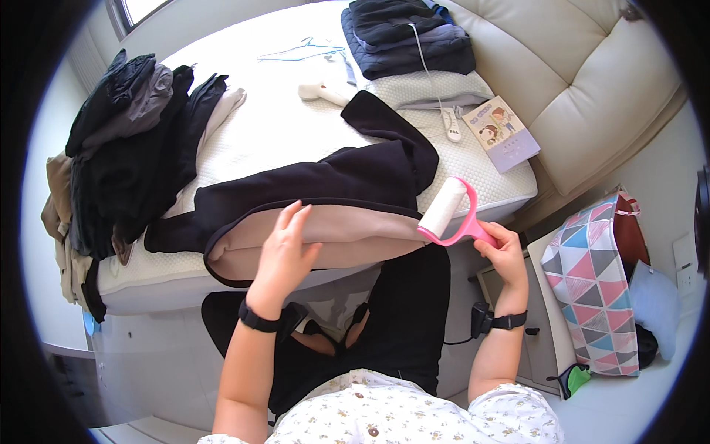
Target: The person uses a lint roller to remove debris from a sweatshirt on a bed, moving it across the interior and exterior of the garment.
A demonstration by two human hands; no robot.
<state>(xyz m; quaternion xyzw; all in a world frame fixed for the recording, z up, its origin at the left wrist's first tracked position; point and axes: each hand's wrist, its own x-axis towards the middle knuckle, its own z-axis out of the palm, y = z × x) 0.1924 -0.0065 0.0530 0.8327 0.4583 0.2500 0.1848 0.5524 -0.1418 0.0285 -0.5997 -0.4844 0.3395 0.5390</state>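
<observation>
My right hand is closed round the pink handle of a lint roller, whose white roll points up and left beside the garment's right end. My left hand is raised in front of the garment with its fingers apart, holding nothing; whether it touches the cloth I cannot tell. A black garment with a beige-pink lining lies across the near edge of the bed, its lined opening facing me. One black sleeve stretches back to the upper right; another dark part reaches left.
Dark and beige clothes are heaped at the bed's left. On the white mattress lie a blue hanger and a white handheld device. Folded dark clothes, a power strip and a book are at right, above a triangle-patterned bag.
</observation>
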